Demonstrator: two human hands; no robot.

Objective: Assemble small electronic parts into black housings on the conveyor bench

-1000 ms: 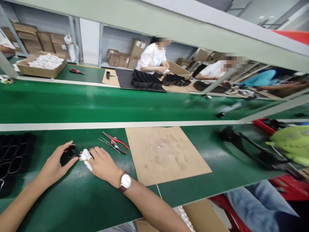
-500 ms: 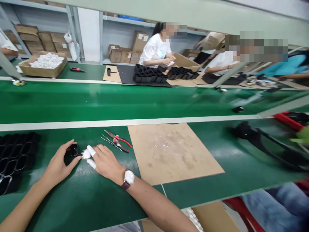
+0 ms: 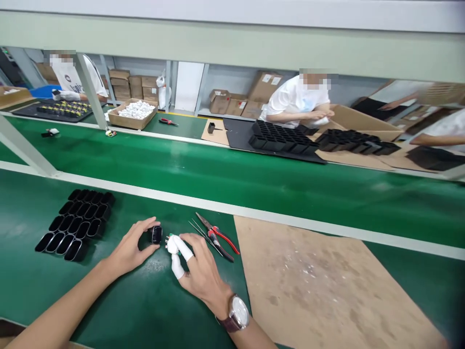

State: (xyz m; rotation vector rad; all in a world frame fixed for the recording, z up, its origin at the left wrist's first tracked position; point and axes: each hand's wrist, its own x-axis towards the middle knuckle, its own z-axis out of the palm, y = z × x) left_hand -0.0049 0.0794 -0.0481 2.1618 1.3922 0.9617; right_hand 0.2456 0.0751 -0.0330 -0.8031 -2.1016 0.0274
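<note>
Green worktop (image 3: pixel 138 300) again, with the long green strip (image 3: pixel 218 169) running behind it, except the view had swung over to the left compared with half a second before. Because of that, the whole batch of black cups (image 3: pixel 76 220) was in frame, lined up in rows with their mouths up, where earlier the left edge of the picture cut it off. Also new in view: a co-worker in a white shirt (image 3: pixel 72 80), far left across the strip. The red bin and the black strap thing on the right had dropped out of the picture.

Left hand (image 3: pixel 127 254) had a single black cup (image 3: pixel 156 234) pinched between thumb and fingers, same as before. Right hand (image 3: pixel 203 271), with white covers on two fingertips, gripped a small white part (image 3: pixel 173 244) with little pins pointing at the cup. Biggest change I noticed: half a second earlier the left thumb was right up against those pins, and now a clear gap showed between them. Cup and part were near each other but not touching.

Red-handled pliers (image 3: pixel 215 233) and tweezers (image 3: pixel 205 237) hadn't budged, lying just beyond the right hand, next to the cardboard sheet (image 3: pixel 327 300).
</note>
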